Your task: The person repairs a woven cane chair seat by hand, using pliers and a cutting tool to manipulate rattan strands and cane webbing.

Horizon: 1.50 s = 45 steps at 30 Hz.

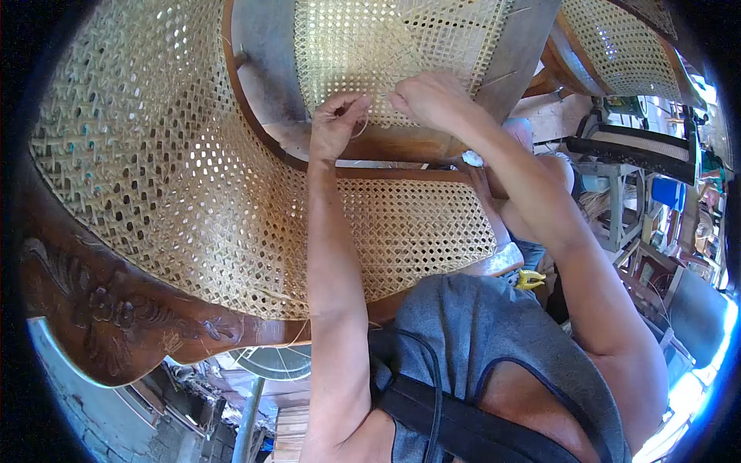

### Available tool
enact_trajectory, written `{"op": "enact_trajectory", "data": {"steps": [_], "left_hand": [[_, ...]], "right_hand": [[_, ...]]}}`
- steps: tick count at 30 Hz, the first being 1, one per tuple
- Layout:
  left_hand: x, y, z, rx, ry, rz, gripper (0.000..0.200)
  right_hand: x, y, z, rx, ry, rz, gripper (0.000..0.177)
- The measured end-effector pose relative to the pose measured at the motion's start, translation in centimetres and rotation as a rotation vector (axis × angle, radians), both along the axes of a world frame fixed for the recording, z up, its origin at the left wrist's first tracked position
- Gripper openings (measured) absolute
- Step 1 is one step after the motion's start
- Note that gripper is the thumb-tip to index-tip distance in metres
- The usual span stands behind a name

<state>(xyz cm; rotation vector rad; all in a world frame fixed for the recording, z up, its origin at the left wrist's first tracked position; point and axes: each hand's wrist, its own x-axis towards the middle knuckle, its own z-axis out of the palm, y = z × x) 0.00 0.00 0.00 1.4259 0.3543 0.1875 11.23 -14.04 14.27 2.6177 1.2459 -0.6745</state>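
In the head view, the left hand (338,122) is seemingly pinching a looped strand (364,130) over the cane panel (347,50), which is sitting inside a frame (266,54). The right hand (424,100) is curling nearby, its grip hiding from sight. Sharp pulling could be risking a kink or snap.

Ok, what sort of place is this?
Probably a furniture workshop: a cane panel at top centre is being worked on, carved wood shows at lower left, and another caned piece stands at upper right.
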Motion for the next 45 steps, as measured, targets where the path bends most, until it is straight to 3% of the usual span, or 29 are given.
{"op": "enact_trajectory", "data": {"steps": [3, 5, 6, 8, 17, 21, 27, 30, 32, 36, 39, 41, 45], "left_hand": [[-0.7, 0.1, -0.7, -0.111, -0.055, 0.112, 0.013], [-0.7, 0.3, -2.1, 0.195, -0.051, 0.237, 0.014], [-1.1, 0.3, -1.6, 0.196, -0.046, 0.237, 0.014], [-1.4, 0.0, 0.1, 0.393, 0.171, 0.310, 0.018], [-0.3, -0.5, -0.8, 0.426, 0.145, 0.467, 0.018], [-0.4, -0.7, 0.1, 0.471, 0.208, 0.436, 0.018], [-0.8, 0.0, -1.8, 0.518, 0.100, 0.372, 0.017], [-0.5, 0.3, -2.2, 0.584, 0.108, 0.334, 0.018], [-0.3, 0.2, -2.2, 0.575, 0.059, 0.279, 0.018], [-0.4, -0.4, -1.3, 0.592, 0.132, 0.280, 0.016], [-0.1, -0.8, -1.9, 0.498, -0.023, 0.316, 0.013], [0.0, -1.4, -0.8, 0.664, -0.013, 0.373, 0.012], [0.3, -2.5, -1.3, 0.719, 0.057, 0.373, 0.012]], "right_hand": [[-0.1, 0.6, -3.0, 0.042, 0.083, -0.057, 0.036], [-0.4, 0.7, -5.2, 0.132, 0.149, -0.092, 0.028], [-0.8, 0.6, -5.8, 0.131, 0.154, -0.092, 0.028], [-1.0, 0.6, -6.6, 0.169, 0.143, -0.091, 0.028], [-2.1, 3.0, -5.3, 0.158, 0.131, -0.175, 0.021], [-1.9, 3.1, -6.3, 0.162, 0.128, -0.149, 0.021], [-1.7, 3.1, -5.8, 0.154, 0.123, -0.143, 0.022], [-1.1, 3.7, -4.6, 0.095, 0.139, -0.082, 0.023], [-0.9, 4.3, -3.7, -0.082, 0.210, -0.118, 0.024], [-0.8, 4.1, -5.1, -0.074, 0.165, -0.134, 0.028], [-1.0, 3.4, -5.9, 0.071, 0.117, -0.175, 0.037], [-1.2, 2.6, -6.5, 0.062, 0.078, -0.188, 0.042], [-0.1, -1.7, -6.4, 0.120, 0.103, -0.204, 0.041]]}}
